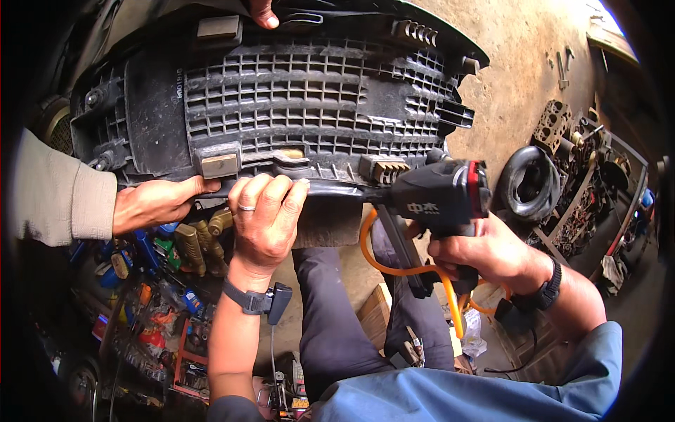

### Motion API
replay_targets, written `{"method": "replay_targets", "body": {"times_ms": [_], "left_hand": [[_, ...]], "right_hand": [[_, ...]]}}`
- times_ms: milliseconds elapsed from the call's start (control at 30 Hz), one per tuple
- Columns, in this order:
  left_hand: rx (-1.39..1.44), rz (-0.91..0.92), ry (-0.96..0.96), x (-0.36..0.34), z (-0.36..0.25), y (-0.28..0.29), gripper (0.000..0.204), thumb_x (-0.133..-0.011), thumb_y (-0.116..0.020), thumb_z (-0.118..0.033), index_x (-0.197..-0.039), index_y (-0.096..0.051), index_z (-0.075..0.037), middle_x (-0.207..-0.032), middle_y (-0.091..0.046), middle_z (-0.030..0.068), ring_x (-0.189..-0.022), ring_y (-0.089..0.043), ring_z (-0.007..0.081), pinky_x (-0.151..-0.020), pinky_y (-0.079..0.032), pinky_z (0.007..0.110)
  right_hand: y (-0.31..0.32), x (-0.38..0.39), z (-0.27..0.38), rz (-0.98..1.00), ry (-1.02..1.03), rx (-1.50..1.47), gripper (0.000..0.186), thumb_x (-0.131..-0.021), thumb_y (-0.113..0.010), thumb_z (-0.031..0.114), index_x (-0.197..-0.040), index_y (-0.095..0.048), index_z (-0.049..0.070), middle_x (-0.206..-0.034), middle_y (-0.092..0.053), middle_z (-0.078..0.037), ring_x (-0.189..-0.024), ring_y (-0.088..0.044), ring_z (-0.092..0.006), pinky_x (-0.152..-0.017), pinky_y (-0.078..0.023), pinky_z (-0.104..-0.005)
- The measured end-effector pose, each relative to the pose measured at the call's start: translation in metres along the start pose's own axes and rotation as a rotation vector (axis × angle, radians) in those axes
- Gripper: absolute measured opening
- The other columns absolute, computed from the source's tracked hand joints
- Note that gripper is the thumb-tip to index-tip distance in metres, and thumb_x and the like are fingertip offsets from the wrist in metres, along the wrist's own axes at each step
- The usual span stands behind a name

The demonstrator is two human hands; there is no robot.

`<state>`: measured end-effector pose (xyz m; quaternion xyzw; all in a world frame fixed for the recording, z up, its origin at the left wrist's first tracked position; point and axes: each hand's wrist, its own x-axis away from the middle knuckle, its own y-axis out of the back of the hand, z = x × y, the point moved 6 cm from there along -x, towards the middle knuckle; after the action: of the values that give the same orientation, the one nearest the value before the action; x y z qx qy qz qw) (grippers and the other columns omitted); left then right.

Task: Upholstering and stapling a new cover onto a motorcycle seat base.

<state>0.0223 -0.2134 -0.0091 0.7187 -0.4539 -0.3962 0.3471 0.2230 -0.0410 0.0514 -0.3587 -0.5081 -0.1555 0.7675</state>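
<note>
An upturned seat (274,91) shows its black ribbed plastic base, with rubber pads along its edges. My left hand (266,214), with a ring on one finger, has its fingers curled over the near edge, where dark cover material lies. In my right hand (485,250) is a black staple gun (432,193), its nose against or very close to the near edge, right of my left hand; the exact contact is hidden. An orange hose (373,257) loops below the gun. A co-worker's hand (158,200) in a grey sleeve holds the near left edge. Another hand (264,13) touches the far edge.
Bottles, tools and small parts (176,281) crowd the floor at lower left. To the right lie a black rubber ring-shaped part (531,183) and a tray (633,204) of metal parts. Wrenches (562,67) rest on the floor at far right. My legs (334,302) are beneath the seat.
</note>
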Motion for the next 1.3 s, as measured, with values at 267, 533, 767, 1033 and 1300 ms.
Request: {"method": "replay_targets", "body": {"times_ms": [267,533,767,1033,1300], "left_hand": [[0.072,-0.009,0.033,-0.003,0.006,0.000,0.034,-0.074,-0.078,0.002,-0.106,-0.078,-0.008,-0.105,-0.068,0.0046,-0.105,-0.062,0.0273,-0.097,-0.047,0.046],[0.098,0.002,0.015,0.001,0.010,-0.001,0.028,-0.078,-0.077,-0.002,-0.106,-0.077,-0.007,-0.105,-0.068,0.0049,-0.106,-0.062,0.0269,-0.096,-0.047,0.045],[0.116,-0.030,0.018,0.001,0.010,0.001,0.026,-0.078,-0.078,-0.003,-0.104,-0.077,-0.005,-0.105,-0.067,0.0054,-0.104,-0.063,0.0268,-0.095,-0.047,0.045],[0.112,-0.038,0.031,-0.002,0.010,-0.002,0.026,-0.080,-0.075,-0.011,-0.105,-0.077,-0.005,-0.106,-0.068,0.0054,-0.109,-0.062,0.0252,-0.099,-0.046,0.044],[0.147,0.009,-0.017,-0.011,-0.003,0.003,0.031,-0.078,-0.078,-0.005,-0.108,-0.079,-0.010,-0.110,-0.069,0.0051,-0.109,-0.062,0.0269,-0.098,-0.048,0.046]], "right_hand": [[-0.024,-0.032,0.018,0.009,-0.027,0.179,0.019,-0.097,-0.068,0.016,-0.111,-0.068,0.004,-0.075,-0.063,0.001,-0.061,-0.059,-0.0078,-0.059,-0.050,-0.0272],[-0.030,-0.044,0.026,-0.073,-0.152,0.208,0.019,-0.101,-0.067,0.023,-0.108,-0.070,0.006,-0.074,-0.064,-0.001,-0.062,-0.061,-0.0083,-0.059,-0.050,-0.0277],[-0.040,-0.047,0.052,-0.154,-0.261,0.422,0.023,-0.100,-0.067,0.024,-0.113,-0.069,0.005,-0.072,-0.066,-0.002,-0.059,-0.062,-0.0093,-0.055,-0.051,-0.0277],[-0.034,-0.050,0.057,-0.169,-0.329,0.447,0.022,-0.100,-0.067,0.022,-0.092,-0.070,0.002,-0.072,-0.066,-0.003,-0.058,-0.062,-0.0114,-0.055,-0.051,-0.0289],[-0.003,0.023,0.047,-0.252,-0.047,0.225,0.028,-0.097,-0.067,0.011,-0.123,-0.067,0.000,-0.072,-0.062,0.000,-0.059,-0.059,-0.0111,-0.058,-0.049,-0.0289]]}}
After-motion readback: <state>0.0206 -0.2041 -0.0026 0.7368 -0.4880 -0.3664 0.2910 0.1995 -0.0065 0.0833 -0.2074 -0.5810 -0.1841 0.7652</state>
